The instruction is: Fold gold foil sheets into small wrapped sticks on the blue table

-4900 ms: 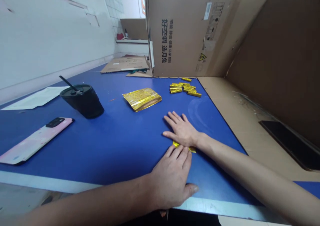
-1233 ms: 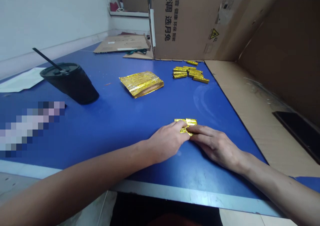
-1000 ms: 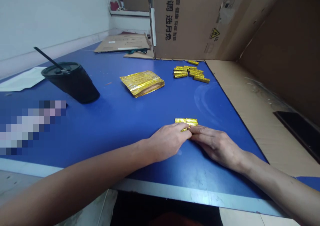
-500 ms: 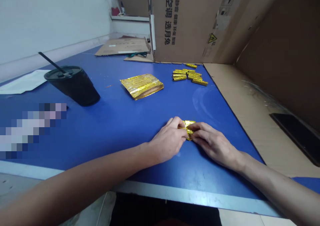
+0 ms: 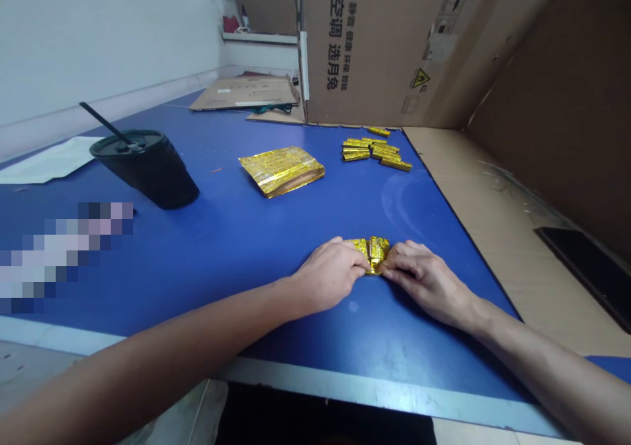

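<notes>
A small piece of gold foil paper [image 5: 378,250], partly folded, lies on the blue table between my hands. My left hand [image 5: 335,271] pinches its left and lower edge, fingers closed and covering part of it. On the right side, my right hand [image 5: 419,274] grips the lower right corner with thumb and fingertips. A crease or gap runs upright between the two gold flaps. Farther back lies a stack of gold foil sheets [image 5: 282,169]. Several narrow folded gold strips [image 5: 377,150] sit in a loose group behind, near the cardboard.
A black cup with a straw [image 5: 152,169] leans in view at the left, beside a white sheet [image 5: 49,162]. A large cardboard box [image 5: 379,50] stands at the back. A dark phone-like slab [image 5: 586,274] rests on cardboard at the right. Blurred pixels hide something at left.
My right hand's fingers have moved from over the foil's middle to its lower right corner, so more of the right flap shows. The left hand stays at the left side.
</notes>
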Tool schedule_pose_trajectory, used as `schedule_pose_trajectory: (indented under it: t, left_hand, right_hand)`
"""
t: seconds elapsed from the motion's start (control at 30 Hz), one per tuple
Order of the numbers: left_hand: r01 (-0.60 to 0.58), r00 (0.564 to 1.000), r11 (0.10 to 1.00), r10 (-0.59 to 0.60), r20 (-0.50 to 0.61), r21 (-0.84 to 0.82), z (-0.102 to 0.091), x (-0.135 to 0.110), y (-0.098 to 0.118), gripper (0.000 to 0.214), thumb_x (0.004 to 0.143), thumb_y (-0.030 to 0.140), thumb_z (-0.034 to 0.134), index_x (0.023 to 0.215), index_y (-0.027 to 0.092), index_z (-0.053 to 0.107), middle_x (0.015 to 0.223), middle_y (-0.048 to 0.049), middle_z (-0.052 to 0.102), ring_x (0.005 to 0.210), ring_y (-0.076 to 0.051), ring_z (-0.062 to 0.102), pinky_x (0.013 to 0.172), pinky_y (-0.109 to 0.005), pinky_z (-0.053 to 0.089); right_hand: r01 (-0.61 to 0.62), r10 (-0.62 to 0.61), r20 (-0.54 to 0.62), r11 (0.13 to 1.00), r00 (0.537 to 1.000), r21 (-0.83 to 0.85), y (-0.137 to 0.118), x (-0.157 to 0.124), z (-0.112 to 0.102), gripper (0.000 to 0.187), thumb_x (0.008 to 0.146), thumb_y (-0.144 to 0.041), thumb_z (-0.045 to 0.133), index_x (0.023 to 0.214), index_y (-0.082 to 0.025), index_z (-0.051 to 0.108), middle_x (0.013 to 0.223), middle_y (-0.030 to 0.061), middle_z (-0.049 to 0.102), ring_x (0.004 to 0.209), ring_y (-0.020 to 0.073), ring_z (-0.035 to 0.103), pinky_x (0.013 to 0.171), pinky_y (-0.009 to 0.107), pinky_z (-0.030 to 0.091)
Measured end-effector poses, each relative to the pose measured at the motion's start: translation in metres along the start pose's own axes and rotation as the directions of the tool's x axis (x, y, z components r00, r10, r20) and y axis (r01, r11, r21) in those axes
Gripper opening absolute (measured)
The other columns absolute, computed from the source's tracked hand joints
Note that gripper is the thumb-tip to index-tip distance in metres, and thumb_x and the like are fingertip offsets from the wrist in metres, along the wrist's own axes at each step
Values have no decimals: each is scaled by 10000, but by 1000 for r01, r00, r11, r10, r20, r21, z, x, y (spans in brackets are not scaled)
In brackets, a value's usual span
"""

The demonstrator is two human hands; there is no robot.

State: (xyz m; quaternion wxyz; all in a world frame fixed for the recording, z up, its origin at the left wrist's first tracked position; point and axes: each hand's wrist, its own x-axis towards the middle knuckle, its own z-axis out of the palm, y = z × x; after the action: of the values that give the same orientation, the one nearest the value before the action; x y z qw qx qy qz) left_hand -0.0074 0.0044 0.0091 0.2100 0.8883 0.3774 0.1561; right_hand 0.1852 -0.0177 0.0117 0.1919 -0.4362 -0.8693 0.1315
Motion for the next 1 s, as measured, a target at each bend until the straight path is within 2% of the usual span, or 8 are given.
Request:
schedule_pose_trajectory:
  t: [0.13,0.27,0.37,0.5,0.77,1.0]
  left_hand:
    - [51,999,999,-51,6,-15,-2,0,0,190,808,177,477,871,224,649,850,-7,641,838,-154,545,756,-291,423]
    - [126,992,992,-126,-1,0,-7,0,4,134,783,177,482,820,209,607,751,2,620,741,-156,545,648,-271,419]
    - [150,989,988,-150,16,42,-9,-1,7,121,780,178,469,767,198,588,733,-3,608,729,-161,537,643,-277,408]
    - [144,989,983,-147,27,112,-8,-1,7,158,790,173,431,732,191,577,749,-16,607,741,-174,530,661,-298,401]
    - [140,989,967,-145,7,211,-7,1,8,139,772,159,422,806,189,553,754,-21,619,730,-189,549,627,-302,412]
    - [112,992,941,-124,17,318,-7,1,9,139,808,213,424,844,170,552,759,-40,622,735,-202,566,650,-319,422]
  right_hand:
    - [-22,20,34,998,999,54,2,2,-4,152,848,-213,462,795,-203,603,744,27,615,703,162,530,694,328,392]
    - [-116,112,47,990,993,84,2,4,-7,104,823,-203,476,775,-198,569,718,14,616,676,158,540,673,315,404]
    - [-135,129,64,987,990,89,2,5,-7,124,825,-192,454,757,-197,557,700,8,609,666,154,540,666,309,409]
    - [-138,133,67,987,989,81,0,7,-7,130,819,-181,449,754,-201,560,706,9,613,669,153,550,654,297,421]
    - [-141,141,21,990,990,-6,-2,5,-3,119,820,-186,453,757,-207,553,715,13,606,665,157,550,653,306,423]
    - [-105,107,20,991,994,-85,0,3,-2,101,820,-174,464,766,-204,544,716,16,595,658,154,546,634,297,420]
